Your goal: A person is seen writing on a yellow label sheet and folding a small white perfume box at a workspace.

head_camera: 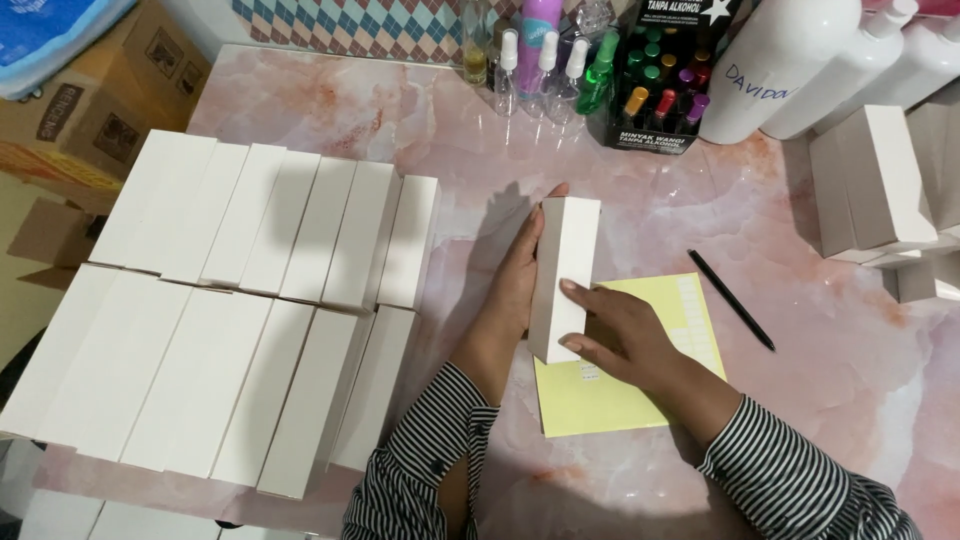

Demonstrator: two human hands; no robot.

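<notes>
On the pink marbled table (640,470), seen from above, near to far:

Sleeves: striped black and white, entering from the lower edge.

Right hand (622,330): fingers were spread flat against the near face of the white box (564,275), thumb at its lower corner; it pressed and steadied the box without closing around it.

Left hand (515,285): it was wrapped along the box's left side, fingertips reaching the top end, gripping it.

White box: long and narrow, it was held between both hands, tilted up on its lower end, which rested over the yellow sheet (620,395).

Yellow sheet: it lay flat under the right hand, with small white stickers in rows at its right part.

Step in hand: judged to be pressing a sticker onto the box, or checking it; the sticker itself could not be made out.

Next move: it would call for a firm left grip while the right hand lifted off cleanly.

Rows of white boxes (250,310): they lay side by side, just left of the hands.

Black pen (731,300): it lay beside the sheet's right edge.

Box stack (870,185): it stood at the right.

Far edge: spray bottles (545,65), a rack of small coloured bottles (660,85) and large white bottles (800,70).
</notes>
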